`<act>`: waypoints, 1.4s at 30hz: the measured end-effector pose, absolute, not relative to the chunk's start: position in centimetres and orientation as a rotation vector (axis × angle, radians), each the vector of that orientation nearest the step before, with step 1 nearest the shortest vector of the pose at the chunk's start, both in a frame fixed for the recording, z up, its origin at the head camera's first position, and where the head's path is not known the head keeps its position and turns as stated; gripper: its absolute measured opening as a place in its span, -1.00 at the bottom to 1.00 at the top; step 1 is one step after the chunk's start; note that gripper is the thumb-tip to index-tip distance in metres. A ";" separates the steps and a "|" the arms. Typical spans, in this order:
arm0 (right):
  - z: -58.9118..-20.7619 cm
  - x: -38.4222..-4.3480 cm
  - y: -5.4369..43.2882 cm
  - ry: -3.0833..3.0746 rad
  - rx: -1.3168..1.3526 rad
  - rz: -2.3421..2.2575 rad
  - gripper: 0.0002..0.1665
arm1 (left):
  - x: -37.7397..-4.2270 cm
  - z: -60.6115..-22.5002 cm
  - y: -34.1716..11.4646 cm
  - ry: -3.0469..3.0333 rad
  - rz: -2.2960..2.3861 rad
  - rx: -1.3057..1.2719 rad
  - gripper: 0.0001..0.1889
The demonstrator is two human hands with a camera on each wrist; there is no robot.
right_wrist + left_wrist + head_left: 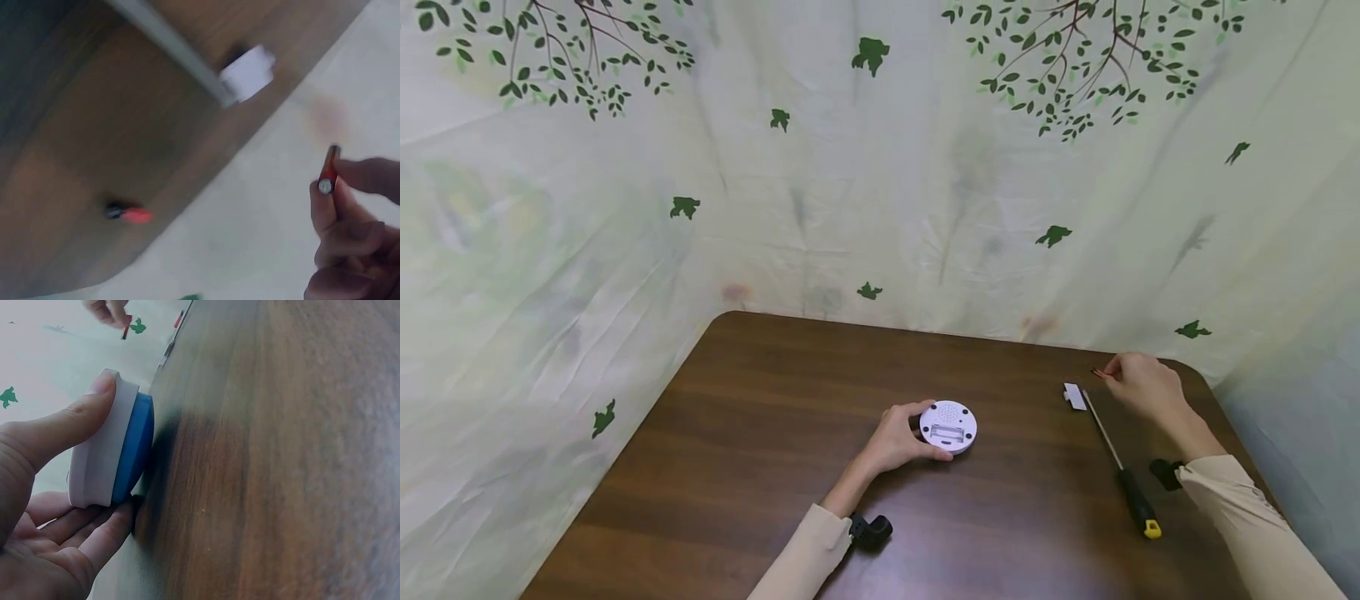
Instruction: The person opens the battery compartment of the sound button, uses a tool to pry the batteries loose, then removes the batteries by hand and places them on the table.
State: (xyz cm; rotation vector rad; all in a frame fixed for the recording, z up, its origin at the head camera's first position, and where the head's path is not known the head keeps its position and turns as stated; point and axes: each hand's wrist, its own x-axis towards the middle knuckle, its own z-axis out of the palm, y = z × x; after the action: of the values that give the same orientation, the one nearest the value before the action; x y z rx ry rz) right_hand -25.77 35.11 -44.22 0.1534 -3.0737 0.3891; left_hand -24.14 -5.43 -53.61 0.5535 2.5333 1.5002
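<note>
My left hand (901,437) grips a round white device (948,412) by its rim, thumb on the near side and fingers on the far side. Its upper face shows speaker holes, dark round spots and an uncovered battery compartment; in the left wrist view its underside (134,450) is blue. Between thumb and fingers, my right hand (1142,385) pinches a small red and black battery (329,169), raised above the table's far right part. A second battery (128,212) lies on the table in the right wrist view; the head view does not show it.
Left of my right hand lies a small white cover (1074,397). Beside it is a screwdriver (1137,500) with a black and yellow handle, its shaft pointing away from me. The brown table (790,383) ends at a leaf-patterned cloth (925,208).
</note>
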 end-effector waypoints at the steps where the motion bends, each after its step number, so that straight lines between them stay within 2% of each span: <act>1: -44.5 -25.8 35.8 -3.075 0.110 0.407 -0.76 | -24.1 -53.6 -5.5 2.529 1.509 0.547 -0.06; 8: -46.0 -26.5 39.7 -3.092 -0.321 0.528 -0.45 | -24.2 -53.6 -5.6 2.524 1.517 0.558 -0.06; 12: -46.8 -26.8 41.3 -3.116 -0.593 0.483 -0.46 | -24.1 -53.7 -5.4 2.518 1.518 0.552 -0.07; 15: -47.5 -27.0 42.4 -3.136 -0.691 0.432 -0.52 | -24.0 -53.7 -5.3 2.516 1.513 0.547 -0.06; 33: -48.8 -27.2 43.8 -3.215 -0.714 0.389 -0.34 | -24.0 -53.7 -5.2 2.486 1.546 0.550 -0.07; 40: -48.7 -26.9 43.8 -3.237 -0.670 0.389 -0.48 | -24.0 -53.7 -5.3 2.481 1.554 0.543 -0.07; 42: -48.6 -26.7 43.5 -3.248 -0.658 0.382 -0.46 | -24.1 -53.6 -5.3 2.474 1.557 0.550 -0.07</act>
State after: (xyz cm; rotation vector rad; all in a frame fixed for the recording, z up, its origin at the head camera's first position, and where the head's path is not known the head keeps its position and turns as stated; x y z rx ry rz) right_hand -26.71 43.55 -48.65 -0.6578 -3.2476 0.3823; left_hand -24.05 -5.34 -53.65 0.5500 2.4737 1.5567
